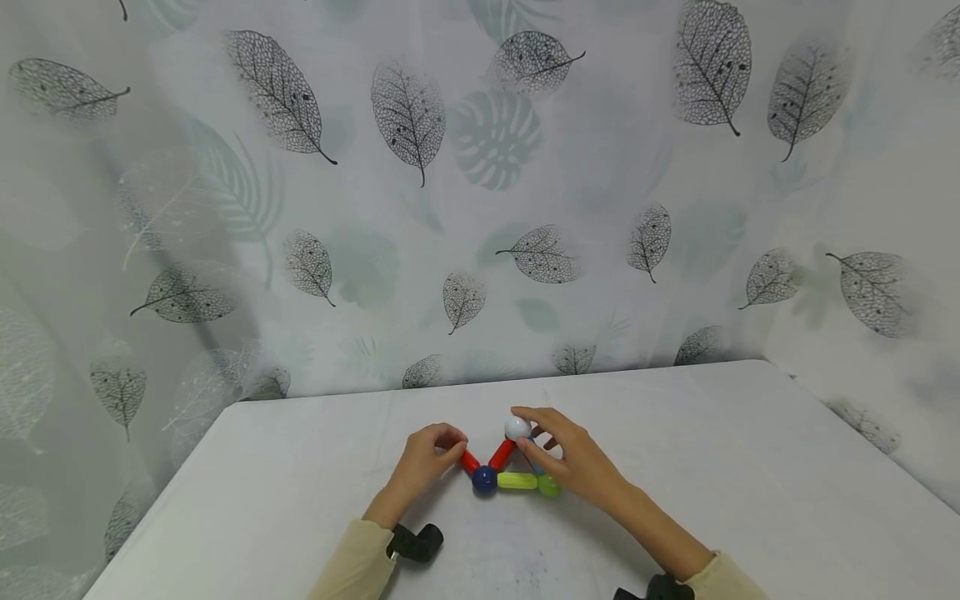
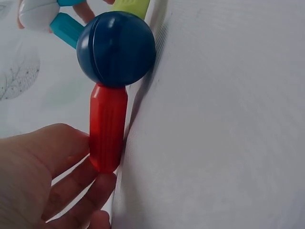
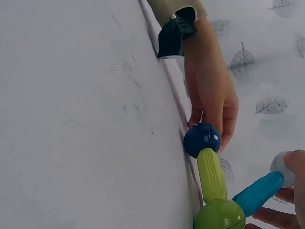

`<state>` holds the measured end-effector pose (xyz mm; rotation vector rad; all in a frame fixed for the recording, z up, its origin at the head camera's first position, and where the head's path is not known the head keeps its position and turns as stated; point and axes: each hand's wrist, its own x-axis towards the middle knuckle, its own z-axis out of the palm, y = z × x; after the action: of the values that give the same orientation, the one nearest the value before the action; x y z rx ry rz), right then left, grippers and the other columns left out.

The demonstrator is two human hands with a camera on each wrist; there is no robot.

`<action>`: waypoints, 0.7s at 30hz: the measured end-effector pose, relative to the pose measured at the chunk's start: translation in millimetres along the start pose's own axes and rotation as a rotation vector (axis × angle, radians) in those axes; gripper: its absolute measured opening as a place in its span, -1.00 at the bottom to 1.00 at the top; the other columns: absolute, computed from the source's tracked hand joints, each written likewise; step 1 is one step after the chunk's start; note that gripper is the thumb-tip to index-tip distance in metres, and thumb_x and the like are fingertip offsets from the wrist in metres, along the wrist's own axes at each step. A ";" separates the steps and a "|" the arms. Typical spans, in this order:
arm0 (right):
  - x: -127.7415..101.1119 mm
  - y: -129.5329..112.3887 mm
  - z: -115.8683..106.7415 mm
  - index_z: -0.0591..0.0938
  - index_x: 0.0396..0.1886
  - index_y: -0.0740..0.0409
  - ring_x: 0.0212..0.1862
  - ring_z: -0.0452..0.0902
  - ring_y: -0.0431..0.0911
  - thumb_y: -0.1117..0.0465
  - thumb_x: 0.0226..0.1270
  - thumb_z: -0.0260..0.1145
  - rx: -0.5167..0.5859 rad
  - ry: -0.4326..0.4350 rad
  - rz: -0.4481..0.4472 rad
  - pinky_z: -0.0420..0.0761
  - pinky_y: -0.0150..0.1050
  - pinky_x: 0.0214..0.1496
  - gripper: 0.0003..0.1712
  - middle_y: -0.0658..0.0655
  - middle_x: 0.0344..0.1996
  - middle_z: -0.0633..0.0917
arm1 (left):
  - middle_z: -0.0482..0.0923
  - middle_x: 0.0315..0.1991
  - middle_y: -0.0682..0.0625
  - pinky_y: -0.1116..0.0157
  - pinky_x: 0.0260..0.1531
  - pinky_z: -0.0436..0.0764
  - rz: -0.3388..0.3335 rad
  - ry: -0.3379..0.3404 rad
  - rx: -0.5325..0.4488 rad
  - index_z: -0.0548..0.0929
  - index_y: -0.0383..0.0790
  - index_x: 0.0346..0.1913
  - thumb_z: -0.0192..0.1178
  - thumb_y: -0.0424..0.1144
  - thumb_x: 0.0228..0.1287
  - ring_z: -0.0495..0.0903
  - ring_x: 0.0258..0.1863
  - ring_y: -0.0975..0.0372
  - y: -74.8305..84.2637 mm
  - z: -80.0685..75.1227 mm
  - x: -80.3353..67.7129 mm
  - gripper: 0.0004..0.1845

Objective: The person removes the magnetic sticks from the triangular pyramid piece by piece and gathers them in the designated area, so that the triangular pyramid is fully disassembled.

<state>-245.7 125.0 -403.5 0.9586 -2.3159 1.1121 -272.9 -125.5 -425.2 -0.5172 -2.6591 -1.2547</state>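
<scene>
Two-handed handling of a ball-and-rod construction toy on a white counter [image 1: 262,500]. The left hand [image 1: 423,458] pinches the free end of a red rod [image 2: 108,129], whose other end meets a dark blue ball [image 2: 116,49]. The right hand [image 1: 577,458] grips a white ball [image 1: 517,427] between thumb and forefinger, above the base of the frame. A lime rod [image 1: 517,481] links the dark blue ball to a green ball [image 1: 549,486]; a turquoise rod [image 3: 259,193] rises from the green ball to the white one. A second red rod [image 1: 501,454] slants from the dark blue ball toward the white ball; whether it is joined there cannot be told.

Likely failures: a sideways pull by the left hand could part the pinched rod from its ball; uneven lifting at the white ball could twist the lower joints loose; an early release could let the raised corner tip over.
</scene>
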 end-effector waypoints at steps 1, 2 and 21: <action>0.4 0.2 -0.5 0.51 0.26 0.15 -0.12 0.59 -0.13 0.28 0.32 0.33 0.007 0.008 -0.010 0.65 -0.25 -0.20 -0.49 0.12 0.06 0.62 | 0.65 -0.32 0.00 0.27 -0.15 0.61 0.004 0.001 0.009 0.68 -0.26 -0.24 0.25 -0.38 0.26 0.60 -0.26 0.17 0.7 0.3 0.0 -0.95; 0.9 0.3 -0.9 0.51 0.26 0.16 -0.11 0.59 -0.13 0.29 0.31 0.34 0.013 0.015 -0.022 0.65 -0.24 -0.20 -0.49 0.12 0.08 0.61 | 0.64 -0.31 0.00 0.25 -0.14 0.60 0.011 0.006 0.020 0.68 -0.25 -0.23 0.26 -0.39 0.26 0.59 -0.25 0.16 1.8 0.4 0.1 -0.94; 7.1 -3.8 -12.4 0.59 0.13 0.18 0.10 0.53 0.01 0.44 0.22 0.35 0.012 -0.010 -0.142 0.61 -0.20 -0.18 -0.54 0.19 0.12 0.60 | 0.59 -0.14 0.13 0.10 -0.01 0.40 0.352 -0.260 0.133 0.74 -0.07 -0.21 0.46 -0.07 0.09 0.51 -0.07 0.24 34.5 3.7 -6.4 -0.76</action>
<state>-247.1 130.2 -389.7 1.1159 -2.2131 1.0664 -254.1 -103.9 -404.7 -1.1355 -2.6631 -0.9582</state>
